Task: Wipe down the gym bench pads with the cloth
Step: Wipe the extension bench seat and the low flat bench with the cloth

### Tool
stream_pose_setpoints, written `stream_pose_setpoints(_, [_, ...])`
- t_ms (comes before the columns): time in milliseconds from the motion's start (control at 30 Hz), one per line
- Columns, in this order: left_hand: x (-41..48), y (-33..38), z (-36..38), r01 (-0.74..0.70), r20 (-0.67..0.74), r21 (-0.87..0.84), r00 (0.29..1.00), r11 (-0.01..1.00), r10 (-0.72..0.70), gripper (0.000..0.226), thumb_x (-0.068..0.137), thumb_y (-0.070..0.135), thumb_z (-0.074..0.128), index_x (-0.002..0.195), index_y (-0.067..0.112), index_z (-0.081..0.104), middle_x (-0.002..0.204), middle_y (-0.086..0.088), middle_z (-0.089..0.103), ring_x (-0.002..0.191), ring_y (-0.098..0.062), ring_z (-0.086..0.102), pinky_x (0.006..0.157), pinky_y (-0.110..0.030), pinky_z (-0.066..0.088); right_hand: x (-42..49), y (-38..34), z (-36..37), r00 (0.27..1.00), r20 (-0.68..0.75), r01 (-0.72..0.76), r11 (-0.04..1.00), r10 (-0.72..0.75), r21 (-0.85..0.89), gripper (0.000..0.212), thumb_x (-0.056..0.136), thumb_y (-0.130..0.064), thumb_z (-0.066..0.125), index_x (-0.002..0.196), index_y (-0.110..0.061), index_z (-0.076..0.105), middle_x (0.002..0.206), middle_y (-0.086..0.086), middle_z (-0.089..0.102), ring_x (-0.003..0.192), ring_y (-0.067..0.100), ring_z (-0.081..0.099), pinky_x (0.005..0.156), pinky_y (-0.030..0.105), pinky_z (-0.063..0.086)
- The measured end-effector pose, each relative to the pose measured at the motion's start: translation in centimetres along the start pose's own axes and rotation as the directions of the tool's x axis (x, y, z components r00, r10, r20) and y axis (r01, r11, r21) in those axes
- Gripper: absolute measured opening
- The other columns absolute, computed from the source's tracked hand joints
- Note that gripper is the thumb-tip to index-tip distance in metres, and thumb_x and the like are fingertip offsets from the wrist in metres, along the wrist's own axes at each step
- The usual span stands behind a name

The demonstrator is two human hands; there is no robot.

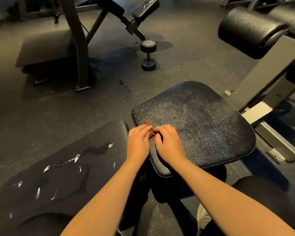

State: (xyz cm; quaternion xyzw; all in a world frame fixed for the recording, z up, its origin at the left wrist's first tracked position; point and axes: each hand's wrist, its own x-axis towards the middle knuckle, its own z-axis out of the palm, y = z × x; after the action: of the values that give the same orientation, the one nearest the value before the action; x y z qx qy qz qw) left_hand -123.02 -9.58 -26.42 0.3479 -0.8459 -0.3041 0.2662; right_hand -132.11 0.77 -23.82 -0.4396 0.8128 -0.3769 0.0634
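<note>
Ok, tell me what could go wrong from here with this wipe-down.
1. The cloth, bunched small between the left hand and right hand, covers little of the seat pad per pass, so streaks may stay.
2. The liquid pooled on the back pad could run off its edge before it gets wiped.
3. The dumbbell on the floor could trip a step around the bench.

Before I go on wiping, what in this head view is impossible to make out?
- cloth: head view; the left hand and right hand gripping it cover most of it, so its size and fold are unclear.
- long pad: head view; its near end is cut off by the bottom edge.
- roller pad: head view; blurred, and its far end is cut off by the right edge.
</note>
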Motion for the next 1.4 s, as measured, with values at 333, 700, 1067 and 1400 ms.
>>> stream_pose_setpoints(333, [2.6,1.0,0.8,0.172,-0.089,-0.006,0.981,0.985,-0.172,0.036,0.105,0.017,0.041,0.134,0.019,0.064,0.142,0.005,0.056,0.136,-0.018,0.042,0.092,0.009,0.009,1.2,0.0,0.8,0.998,-0.067,-0.018,0.999,0.014,-0.051,0.024,0.097,-0.02,0.05,0.114,-0.021,0.067,0.11,-0.007,0.062,0.106,0.012,0.049,0.089,0.029,0.044])
stream_pose_setpoints(700, [-5.1,3.4,1.2,0.12,-0.036,0.027,0.992,0.992,-0.119,0.035,0.105,0.021,0.046,0.136,0.025,0.063,0.14,0.005,0.055,0.131,-0.014,0.035,0.097,0.006,0.007,-1.6,0.7,-1.0,1.0,-0.027,0.011,1.0,-0.01,0.025,0.023,0.097,-0.013,0.051,0.114,-0.013,0.067,0.112,0.0,0.062,0.109,0.016,0.05,0.095,0.026,0.038])
stream_pose_setpoints(1067, [-10.1,4.3,-0.1,-0.039,0.058,0.025,0.998,0.999,0.038,0.036,0.102,0.024,0.044,0.129,0.018,0.068,0.132,-0.002,0.061,0.123,-0.023,0.049,0.109,-0.006,0.016,-6.6,1.1,-2.9,0.998,0.052,0.027,0.998,-0.024,-0.053,0.023,0.098,-0.019,0.049,0.115,-0.017,0.066,0.115,-0.002,0.062,0.115,0.018,0.049,0.1,0.031,0.038])
stream_pose_setpoints(1400, [-9.5,5.4,0.9,0.111,0.024,0.066,0.993,0.992,-0.113,0.039,0.106,0.017,0.041,0.141,0.016,0.058,0.15,-0.002,0.05,0.139,-0.025,0.037,0.111,-0.017,0.012,-9.0,2.1,-4.4,0.993,0.095,0.078,0.995,-0.071,-0.069,0.029,0.1,-0.025,0.051,0.126,-0.016,0.061,0.126,-0.002,0.06,0.127,0.019,0.046,0.112,0.035,0.035])
